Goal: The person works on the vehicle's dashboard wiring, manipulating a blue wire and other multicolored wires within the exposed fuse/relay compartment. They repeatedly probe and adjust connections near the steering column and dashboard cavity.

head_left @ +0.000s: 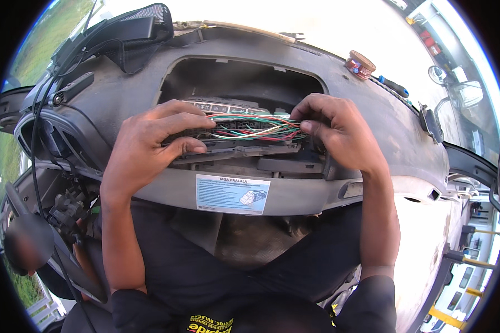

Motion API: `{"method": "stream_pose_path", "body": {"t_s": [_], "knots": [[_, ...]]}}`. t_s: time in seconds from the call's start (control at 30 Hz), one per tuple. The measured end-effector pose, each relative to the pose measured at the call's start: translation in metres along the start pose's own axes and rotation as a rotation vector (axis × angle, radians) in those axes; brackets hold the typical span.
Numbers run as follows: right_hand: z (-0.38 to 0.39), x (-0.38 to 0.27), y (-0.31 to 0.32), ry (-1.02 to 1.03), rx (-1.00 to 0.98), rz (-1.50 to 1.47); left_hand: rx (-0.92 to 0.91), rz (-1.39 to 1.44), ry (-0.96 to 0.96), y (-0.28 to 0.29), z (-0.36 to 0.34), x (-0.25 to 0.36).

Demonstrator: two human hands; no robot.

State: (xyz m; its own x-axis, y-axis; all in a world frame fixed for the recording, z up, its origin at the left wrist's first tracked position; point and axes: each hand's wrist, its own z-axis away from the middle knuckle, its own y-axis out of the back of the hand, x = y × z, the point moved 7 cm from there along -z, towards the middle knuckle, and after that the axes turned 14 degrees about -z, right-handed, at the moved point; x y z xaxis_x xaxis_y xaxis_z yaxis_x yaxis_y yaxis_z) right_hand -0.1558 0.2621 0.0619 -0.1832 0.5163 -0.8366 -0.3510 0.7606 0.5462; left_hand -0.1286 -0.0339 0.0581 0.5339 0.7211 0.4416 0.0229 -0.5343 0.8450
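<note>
A bundle of thin wires (255, 126), green, red and pale yellow, stretches between my two hands in the dashboard opening. My right hand (341, 133) pinches the bundle's right end between thumb and fingers. At the other end is my left hand (144, 141), its fingers curved and its thumb apart from them, with the fingertips touching or just beside the wires. Behind the bundle lies a dark fuse box with a pale labelled strip (222, 108). A black plastic edge piece (244, 150) runs below the wires. My left palm's inner side is hidden.
The grey dashboard (350, 100) surrounds the opening, with a printed sheet (233, 194) on its front. A round tub (360, 65) and a blue-handled screwdriver (393, 86) lie on top at right. Black mesh (144, 39) sits at far left. Another person (28, 244) is at lower left.
</note>
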Motion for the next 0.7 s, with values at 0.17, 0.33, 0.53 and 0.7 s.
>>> {"method": "stream_pose_path", "body": {"t_s": [0.17, 0.33, 0.53, 0.7], "knots": [[-0.002, 0.022, 0.01, -0.011, -0.052, -0.194, 0.008, -0.114, -0.041, 0.004, -0.009, 0.004], [0.007, 0.008, 0.019, 0.192, 0.035, -0.091, 0.052, -0.161, -0.042, 0.004, -0.014, 0.0], [0.015, -0.004, 0.024, 0.161, -0.029, 0.216, 0.062, -0.083, -0.046, 0.005, -0.01, -0.001], [0.023, -0.008, 0.006, 0.251, 0.029, 0.305, -0.016, 0.015, -0.021, 0.005, -0.007, -0.006]]}}
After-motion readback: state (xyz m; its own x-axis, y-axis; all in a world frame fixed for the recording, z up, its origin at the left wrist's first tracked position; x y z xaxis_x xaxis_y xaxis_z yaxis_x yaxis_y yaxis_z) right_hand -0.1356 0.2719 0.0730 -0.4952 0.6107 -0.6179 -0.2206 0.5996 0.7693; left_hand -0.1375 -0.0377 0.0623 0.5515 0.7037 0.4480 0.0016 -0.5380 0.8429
